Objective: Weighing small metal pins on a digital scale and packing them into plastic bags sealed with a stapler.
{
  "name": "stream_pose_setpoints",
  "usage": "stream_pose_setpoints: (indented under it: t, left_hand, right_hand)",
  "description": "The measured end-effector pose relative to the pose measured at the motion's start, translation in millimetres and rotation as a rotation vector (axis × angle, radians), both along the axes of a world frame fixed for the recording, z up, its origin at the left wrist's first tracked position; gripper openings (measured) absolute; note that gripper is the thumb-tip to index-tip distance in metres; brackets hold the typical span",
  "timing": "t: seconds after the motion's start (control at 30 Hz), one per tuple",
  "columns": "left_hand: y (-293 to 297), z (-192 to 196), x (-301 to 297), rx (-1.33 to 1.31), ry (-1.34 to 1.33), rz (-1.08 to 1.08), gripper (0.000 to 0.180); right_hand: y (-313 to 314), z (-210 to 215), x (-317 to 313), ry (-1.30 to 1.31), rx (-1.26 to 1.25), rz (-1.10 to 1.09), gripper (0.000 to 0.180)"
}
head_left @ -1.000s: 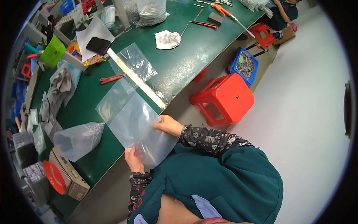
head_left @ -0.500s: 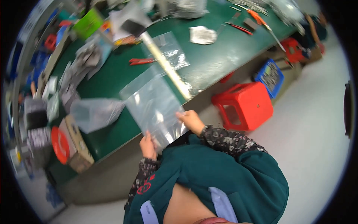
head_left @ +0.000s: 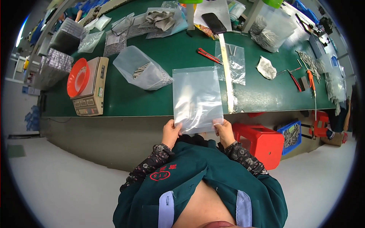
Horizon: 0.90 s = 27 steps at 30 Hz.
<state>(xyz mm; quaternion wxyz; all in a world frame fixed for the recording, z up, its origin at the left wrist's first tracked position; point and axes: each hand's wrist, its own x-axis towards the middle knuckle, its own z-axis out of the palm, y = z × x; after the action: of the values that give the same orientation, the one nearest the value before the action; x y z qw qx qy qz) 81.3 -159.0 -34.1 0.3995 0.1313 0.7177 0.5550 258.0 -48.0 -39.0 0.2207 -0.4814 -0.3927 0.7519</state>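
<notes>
Clear plastic bag (head_left: 197,98) held flat over the near edge of green table (head_left: 152,100). Left hand (head_left: 171,133) and right hand (head_left: 224,131) each pinch a bottom corner. Beyond: ruler (head_left: 227,74), red cutter (head_left: 208,56), scale with orange bowl (head_left: 85,85).

Orange-trayed scale (head_left: 88,85), red stool (head_left: 261,143), green bench (head_left: 152,97)

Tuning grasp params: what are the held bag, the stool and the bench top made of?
Bag, pinched by the left hand and right hand: thin clear plastic film, glossy, wrinkled. Stool: red moulded plastic, likely. Bench top: green mat, matte, probably rubber or vinyl.
</notes>
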Motion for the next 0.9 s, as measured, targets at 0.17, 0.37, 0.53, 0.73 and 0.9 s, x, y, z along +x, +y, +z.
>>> stream_pose_setpoints:
  t: [0.17, 0.37, 0.53, 0.73, 0.9]
  left_hand:
    - [0, 26, -8, 0.042, 0.267, -0.073, 0.025]
    - [-25, 121, -21, 0.547, 0.906, -0.07, 0.019]
    - [-59, 150, -76, 0.802, 1.3, 0.061, 0.027]
    - [-113, 149, -181, 0.562, 1.305, 0.465, 0.019]
    - [-147, 110, -300, 0.35, 1.128, 0.656, 0.021]
  right_hand:
    - [-8, 48, -9, -0.032, 0.4, -0.084, 0.012]
    - [-28, 120, 10, -0.139, 1.216, -0.065, 0.011]
    - [-42, 132, -46, 0.182, 1.407, -0.242, 0.006]
    - [-83, 165, -197, 0.347, 0.999, 0.276, 0.01]
    - [-106, 163, -342, 0.203, 0.787, 0.478, 0.016]
